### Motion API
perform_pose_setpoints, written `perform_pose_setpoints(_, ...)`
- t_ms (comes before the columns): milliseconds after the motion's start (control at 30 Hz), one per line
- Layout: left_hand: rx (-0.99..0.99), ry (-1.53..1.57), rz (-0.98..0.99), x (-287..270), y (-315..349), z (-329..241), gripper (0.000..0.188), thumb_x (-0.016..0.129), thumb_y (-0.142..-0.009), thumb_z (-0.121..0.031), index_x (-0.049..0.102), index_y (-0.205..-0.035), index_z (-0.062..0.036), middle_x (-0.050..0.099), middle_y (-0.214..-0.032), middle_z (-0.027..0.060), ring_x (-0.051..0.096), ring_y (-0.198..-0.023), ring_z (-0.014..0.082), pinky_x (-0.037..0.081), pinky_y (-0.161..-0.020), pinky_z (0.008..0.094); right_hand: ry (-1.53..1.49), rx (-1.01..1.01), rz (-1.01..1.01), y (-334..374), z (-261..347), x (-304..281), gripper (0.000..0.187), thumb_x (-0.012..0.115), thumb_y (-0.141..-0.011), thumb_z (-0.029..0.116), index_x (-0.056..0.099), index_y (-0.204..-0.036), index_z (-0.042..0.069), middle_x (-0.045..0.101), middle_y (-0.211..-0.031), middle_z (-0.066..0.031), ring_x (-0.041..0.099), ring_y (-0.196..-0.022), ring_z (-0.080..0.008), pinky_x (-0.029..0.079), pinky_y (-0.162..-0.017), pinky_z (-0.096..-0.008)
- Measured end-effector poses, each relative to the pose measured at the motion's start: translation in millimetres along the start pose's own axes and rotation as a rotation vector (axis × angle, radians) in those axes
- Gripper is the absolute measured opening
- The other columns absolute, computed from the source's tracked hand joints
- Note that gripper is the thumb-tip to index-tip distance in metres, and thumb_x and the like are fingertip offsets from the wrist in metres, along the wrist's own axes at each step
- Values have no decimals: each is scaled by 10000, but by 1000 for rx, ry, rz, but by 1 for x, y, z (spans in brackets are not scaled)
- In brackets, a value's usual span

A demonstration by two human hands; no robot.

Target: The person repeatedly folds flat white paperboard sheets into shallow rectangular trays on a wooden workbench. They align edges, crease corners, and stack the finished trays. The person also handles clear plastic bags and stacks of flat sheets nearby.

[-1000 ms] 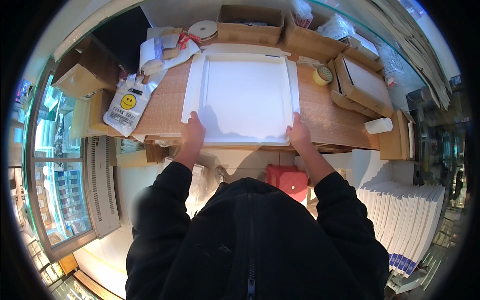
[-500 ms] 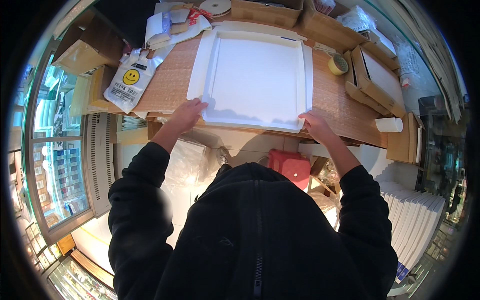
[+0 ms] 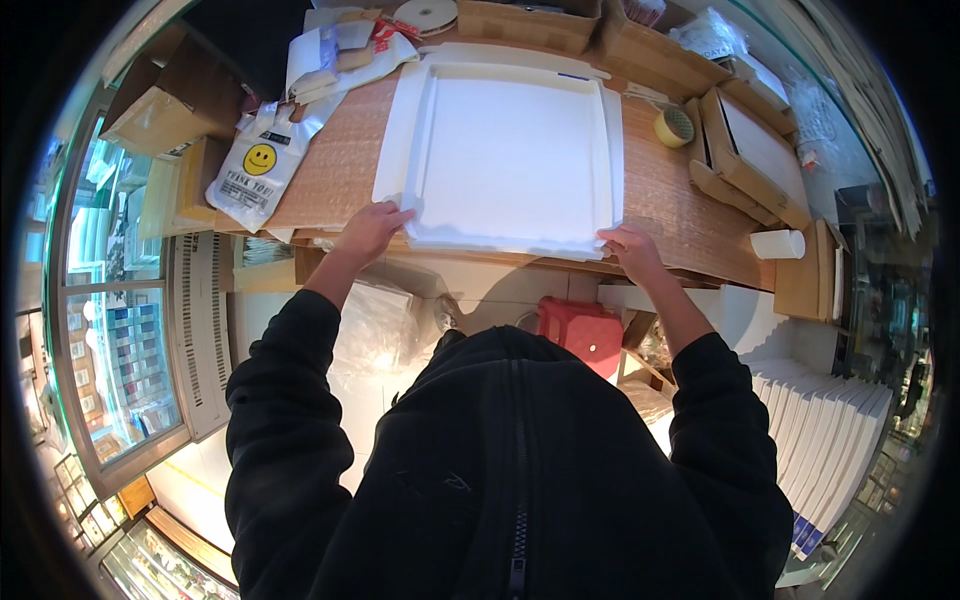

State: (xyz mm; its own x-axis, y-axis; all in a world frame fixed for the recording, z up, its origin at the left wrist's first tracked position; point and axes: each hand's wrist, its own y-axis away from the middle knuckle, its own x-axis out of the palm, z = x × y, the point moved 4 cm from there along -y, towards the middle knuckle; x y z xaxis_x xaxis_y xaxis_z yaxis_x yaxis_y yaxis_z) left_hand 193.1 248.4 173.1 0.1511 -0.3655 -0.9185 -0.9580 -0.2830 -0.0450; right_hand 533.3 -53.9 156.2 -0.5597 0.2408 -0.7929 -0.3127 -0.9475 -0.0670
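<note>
And there's the white card tray (image 3: 515, 150) at twelve o'clock on the wooden table (image 3: 335, 155), left hand (image 3: 374, 230) pinching its seven-o'clock corner, right hand (image 3: 632, 250) its five-o'clock, where light, even pressure should best spare that thin-looking rim.

My zipped jacket (image 3: 440, 510) is matt black cloth. The shallow white box tray (image 3: 515, 150) looks like smooth, matt paperboard; the counter (image 3: 345, 165), wood-grained with a slight sheen; the smiley carrier bag (image 3: 258, 170), thin glossy plastic; the brown cartons (image 3: 530, 28), dull cardboard.
</note>
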Motion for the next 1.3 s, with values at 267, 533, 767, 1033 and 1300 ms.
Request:
perform_pose_setpoints(267,-536,780,-269,14,-2,3,220,488,-940,-79,602,-1111,-2,651,-850,153,644,-765,200,500,-723,305,-777,578,-116,1,-25,15,222,541,-892,103,622,-1091,48,652,-847,-133,624,-764,-252,492,-712,-329)
perform_pose_setpoints(533,-317,490,-75,-11,-5,-19,231,510,-873,-31,599,-1085,-13,653,-868,181,652,-726,270,519,-706,355,-249,308,156,-4,22,-8,203,480,-906,84,611,-1053,34,626,-810,-117,610,-757,-225,484,-698,-323)
perform_pose_setpoints(767,-241,183,-54,-17,1,-38,220,546,-837,-31,577,-1055,-36,634,-898,175,631,-854,327,502,-753,404,-112,209,-43,9,45,-13,151,550,-829,43,626,-960,36,617,-957,-118,611,-857,-272,502,-738,-352)
perform_pose_setpoints(1033,157,-441,-52,-5,-14,-53,116,594,-724,-38,615,-832,-75,567,-824,98,542,-897,265,436,-781,377,402,-306,-2,-3,73,-18,97,585,-736,26,644,-797,75,543,-829,-74,542,-843,-288,457,-871,-403)
perform_pose_setpoints(1300,274,-285,250,-4,-35,-54,219,574,-728,4,594,-936,-63,571,-832,112,527,-920,288,415,-831,367,296,-383,312,-28,68,-17,221,557,-751,7,657,-940,60,608,-897,-161,564,-938,-334,432,-910,-435)
